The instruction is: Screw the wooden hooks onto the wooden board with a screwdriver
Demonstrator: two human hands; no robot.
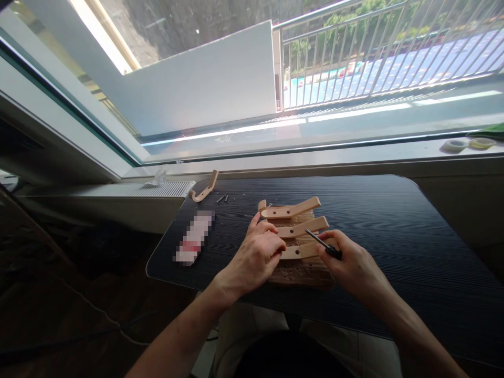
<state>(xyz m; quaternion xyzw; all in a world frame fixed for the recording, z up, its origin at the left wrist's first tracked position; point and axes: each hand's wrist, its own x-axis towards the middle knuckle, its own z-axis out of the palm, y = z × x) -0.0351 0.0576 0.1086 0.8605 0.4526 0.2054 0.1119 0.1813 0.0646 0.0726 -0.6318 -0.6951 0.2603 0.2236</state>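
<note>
On the black wood-grained desk, a rough brown wooden board carries three pale, bent wooden hooks with drilled holes. The left hand curls its fingers over the left ends of the lower two; the right hand has its fingers wrapped around a black-handled steel screwdriver, tip towards ten o'clock at the middle hook. From the board, a blurred pinkish-white oblong packet, contents indiscernible, lies at nine o'clock; two grey metal screws and a fourth pale wooden hook at ten.
</note>
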